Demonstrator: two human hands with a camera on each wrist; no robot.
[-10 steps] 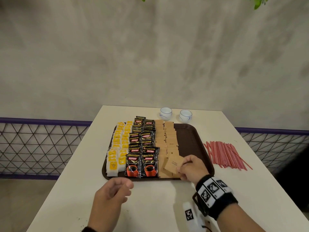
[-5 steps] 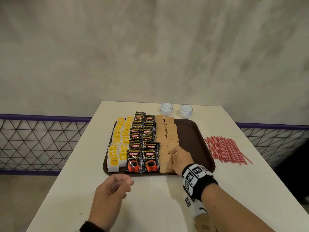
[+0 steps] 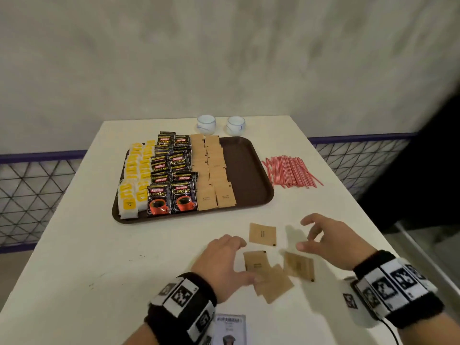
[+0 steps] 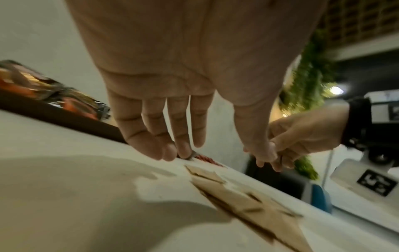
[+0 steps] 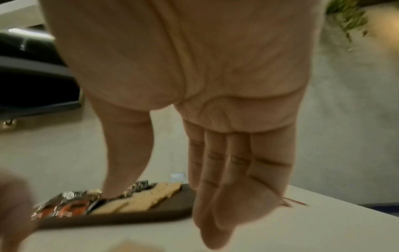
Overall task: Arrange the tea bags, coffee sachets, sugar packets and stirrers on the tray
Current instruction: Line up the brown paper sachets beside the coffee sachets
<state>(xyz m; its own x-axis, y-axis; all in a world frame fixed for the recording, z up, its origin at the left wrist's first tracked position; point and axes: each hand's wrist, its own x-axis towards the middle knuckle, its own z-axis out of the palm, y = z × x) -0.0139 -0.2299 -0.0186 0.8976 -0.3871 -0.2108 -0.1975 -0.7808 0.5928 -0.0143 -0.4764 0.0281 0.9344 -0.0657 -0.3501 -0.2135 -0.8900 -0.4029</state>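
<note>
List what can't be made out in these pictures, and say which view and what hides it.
- Brown packets near the hands: exact count unclear in the head view; they overlap and the left hand covers some.
- Print on the packets: too small.
- Tray contents in the right wrist view: blurred by motion.
- Card at the bottom edge of the head view: cut off.

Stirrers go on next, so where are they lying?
In the head view the red stirrers lie in a loose bundle on the table, off the tray's right side.

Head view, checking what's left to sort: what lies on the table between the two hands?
Loose brown sugar packets lie scattered on the white table between the left hand and right hand, in the head view.
</note>
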